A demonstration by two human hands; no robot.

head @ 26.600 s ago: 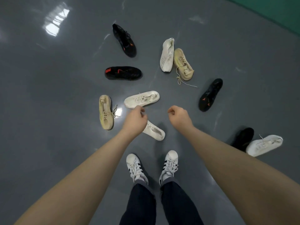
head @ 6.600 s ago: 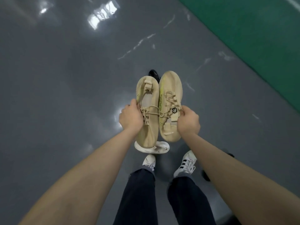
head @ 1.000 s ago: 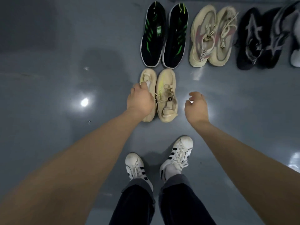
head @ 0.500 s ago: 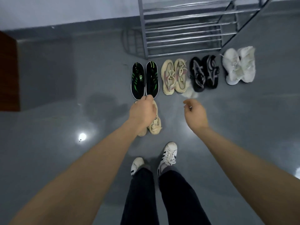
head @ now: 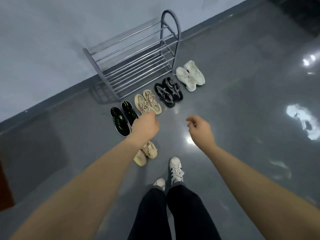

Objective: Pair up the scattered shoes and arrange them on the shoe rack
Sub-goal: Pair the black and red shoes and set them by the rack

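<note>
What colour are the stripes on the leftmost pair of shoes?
Bright green stripes on the black shoes, seen in the head view.

Four shoe pairs stand in a diagonal row across the middle of the frame, just before the shoe rack and blocking its lowest bars. Open grey floor spreads right of centre. The tan pair lies below the left forearm.

Dim cool light, glare patches on floor, wide-angle edge distortion
</note>
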